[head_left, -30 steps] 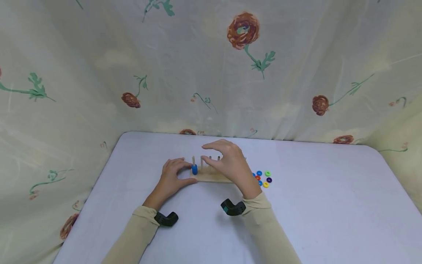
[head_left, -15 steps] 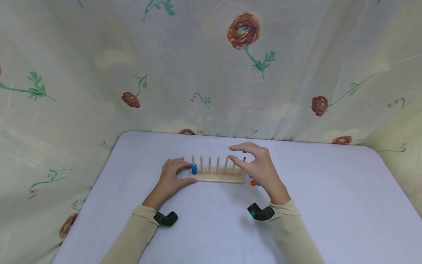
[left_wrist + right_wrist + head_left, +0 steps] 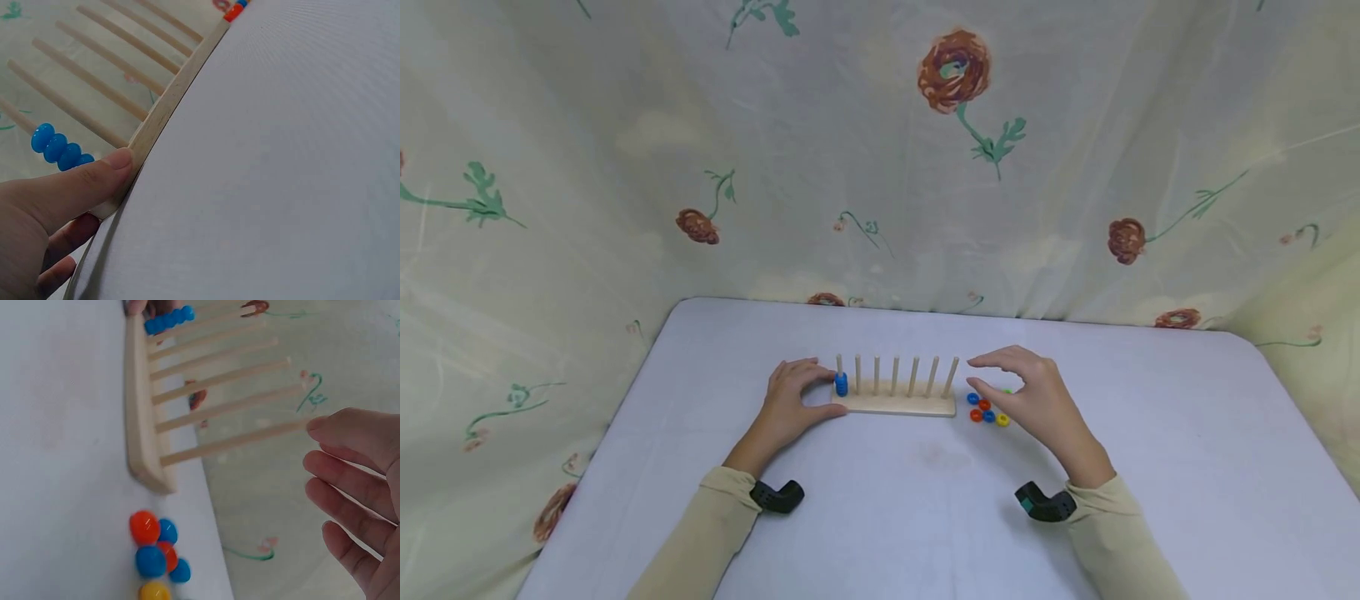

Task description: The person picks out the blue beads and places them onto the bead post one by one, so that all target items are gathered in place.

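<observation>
A wooden peg board with a row of upright pegs stands on the table. Blue ring beads are stacked on its leftmost peg; the left wrist view shows several of these blue beads touching one another. My left hand holds that end of the board, thumb on the front edge and fingers behind. To the right of the board, my right hand hovers above loose beads, thumb and fingers parted with nothing between them. Among those lie a red bead, a blue bead and a yellow bead.
A white-covered table reaches back to a flowered curtain. Part of a green bead shows behind my right hand. Each wrist bears a black camera, the left camera and the right camera.
My right hand has moved right, from over the board's left pegs to above the loose beads, uncovering the pegs. The left hand and the board have stayed in place.
</observation>
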Available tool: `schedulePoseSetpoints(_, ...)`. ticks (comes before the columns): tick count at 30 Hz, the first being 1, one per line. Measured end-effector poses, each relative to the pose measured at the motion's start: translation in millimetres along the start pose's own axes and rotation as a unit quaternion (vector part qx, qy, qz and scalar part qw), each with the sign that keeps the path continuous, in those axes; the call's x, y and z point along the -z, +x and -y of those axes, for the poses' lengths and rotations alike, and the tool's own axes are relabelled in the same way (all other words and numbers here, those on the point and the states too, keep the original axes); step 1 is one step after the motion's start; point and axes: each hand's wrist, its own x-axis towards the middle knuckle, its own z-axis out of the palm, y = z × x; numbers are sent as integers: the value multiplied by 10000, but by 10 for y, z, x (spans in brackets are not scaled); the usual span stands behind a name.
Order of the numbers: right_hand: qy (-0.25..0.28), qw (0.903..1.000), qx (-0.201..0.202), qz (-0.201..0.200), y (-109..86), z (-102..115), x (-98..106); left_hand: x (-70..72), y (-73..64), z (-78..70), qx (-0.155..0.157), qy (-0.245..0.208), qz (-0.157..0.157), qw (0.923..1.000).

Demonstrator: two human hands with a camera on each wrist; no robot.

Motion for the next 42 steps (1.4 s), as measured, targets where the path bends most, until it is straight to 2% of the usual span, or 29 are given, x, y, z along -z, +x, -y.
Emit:
schedulePoseSetpoints(7,-289,9971,-376,603,-222,-174,-6,-7,0,-8,-20,41,27,10000)
schedulePoseSetpoints(11,-447,9941,-441,889,-290,-254,-44,-9,-6,-9,21,-1,11,10000)
schedulePoseSetpoints(20,-872,9900,-348,1054,-312,-336,-94,-3,-13,-1,38,-21,-3,10000)
schedulePoseSetpoints(24,-990,9863,-479,1227,-321,-358,-109,1,-9,-5,49,-47,17,10000)
schedulePoseSetpoints(33,-993,9840,-578,1365,-338,-381,-120,5,-8,-17,103,-66,60,9999)
schedulePoseSetpoints(42,-1062,9790,-864,1509,-334,-376,-108,2,-3,-14,96,-56,58,9999)
